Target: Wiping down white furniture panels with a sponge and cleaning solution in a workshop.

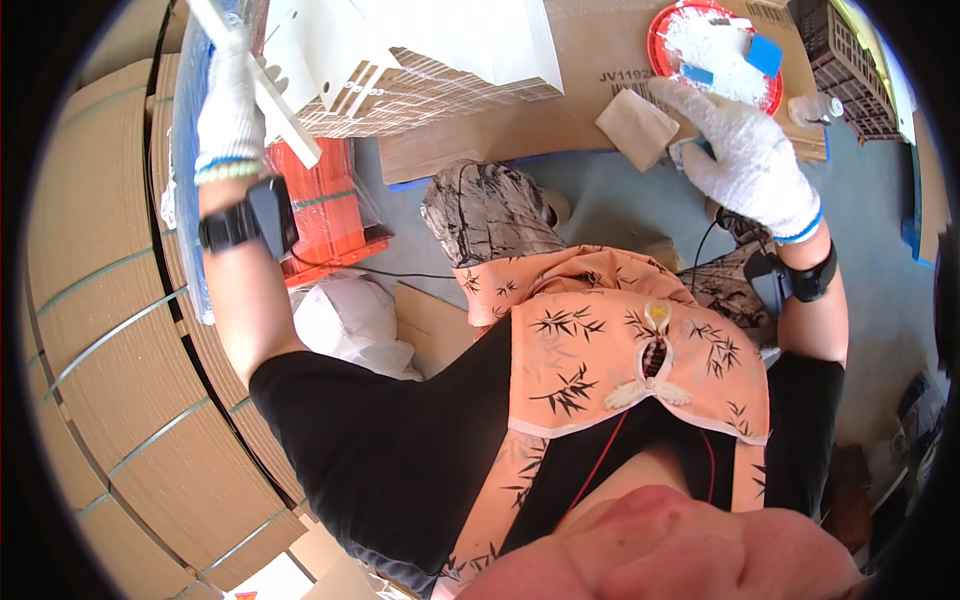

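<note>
At the upper left my left hand (230, 105), in a white knit glove, is closed around a long white strip (288, 122). The strip slants down toward the right, beside a stack of white panels (470, 45) with cut-outs. My right hand (750, 150), also gloved, is on the right with its fingers stretched out and the thumb apart. Close to its fingertips is a square beige pad (637, 128), overlapping the front edge of the cardboard. Whether the fingers touch the pad I cannot tell.
A cardboard-topped surface (450, 145) lies ahead. On it, a red round tray (655, 45) holds white paste and blue pieces. A small clear bottle (815, 108) and a brown crate (850, 70) are at right. Strapped cardboard stacks (110, 300) line the left, near an orange plastic-wrapped object (320, 205).
</note>
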`<action>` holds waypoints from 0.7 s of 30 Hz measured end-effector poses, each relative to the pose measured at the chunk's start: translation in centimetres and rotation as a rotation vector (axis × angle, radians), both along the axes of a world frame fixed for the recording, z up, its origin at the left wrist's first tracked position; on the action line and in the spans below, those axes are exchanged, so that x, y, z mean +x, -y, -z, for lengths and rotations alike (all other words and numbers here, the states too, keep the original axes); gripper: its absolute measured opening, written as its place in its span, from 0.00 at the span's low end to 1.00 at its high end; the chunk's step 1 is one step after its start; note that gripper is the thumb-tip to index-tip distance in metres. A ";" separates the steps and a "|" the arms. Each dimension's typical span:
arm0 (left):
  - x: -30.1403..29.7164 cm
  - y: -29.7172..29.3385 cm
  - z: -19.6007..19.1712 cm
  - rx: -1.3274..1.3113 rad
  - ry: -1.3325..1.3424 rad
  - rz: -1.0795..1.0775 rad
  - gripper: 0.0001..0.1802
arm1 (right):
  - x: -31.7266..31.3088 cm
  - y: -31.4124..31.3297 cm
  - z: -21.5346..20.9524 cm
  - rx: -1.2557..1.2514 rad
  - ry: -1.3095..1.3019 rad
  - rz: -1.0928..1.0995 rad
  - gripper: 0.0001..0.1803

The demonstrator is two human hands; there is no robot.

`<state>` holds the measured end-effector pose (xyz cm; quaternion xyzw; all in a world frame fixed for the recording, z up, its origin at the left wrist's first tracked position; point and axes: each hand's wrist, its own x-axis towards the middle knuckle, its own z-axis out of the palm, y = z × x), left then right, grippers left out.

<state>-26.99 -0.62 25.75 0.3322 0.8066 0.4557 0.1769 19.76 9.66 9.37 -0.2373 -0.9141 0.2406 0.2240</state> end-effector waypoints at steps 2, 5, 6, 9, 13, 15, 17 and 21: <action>-3.1 -1.6 0.3 -0.256 -0.151 -0.037 0.38 | -0.3 0.1 0.1 0.056 -0.034 -0.047 0.31; -9.2 -2.4 2.7 -0.438 -0.384 -0.048 0.57 | -0.4 0.5 -0.2 0.027 0.003 -0.062 0.30; -9.2 -2.7 3.3 -0.437 -0.352 -0.035 0.61 | -0.3 0.5 -0.1 0.009 0.009 -0.073 0.30; -7.8 -4.5 3.0 -0.539 -0.358 0.004 0.64 | -0.1 0.7 -0.2 -0.010 0.001 -0.061 0.31; -6.9 -4.5 1.8 -0.645 -0.342 0.103 0.61 | 0.2 1.0 -0.7 0.000 -0.006 -0.054 0.32; -7.2 -3.8 1.1 -0.701 -0.370 0.150 0.60 | 0.0 1.2 -1.1 0.007 -0.009 -0.068 0.33; -5.2 -3.1 0.9 -0.608 -0.301 0.110 0.56 | 0.2 1.1 -1.4 -0.001 0.032 -0.065 0.34; 1.0 1.8 0.0 -0.443 -0.121 0.228 0.49 | 0.7 1.3 -2.2 -0.025 0.050 -0.052 0.34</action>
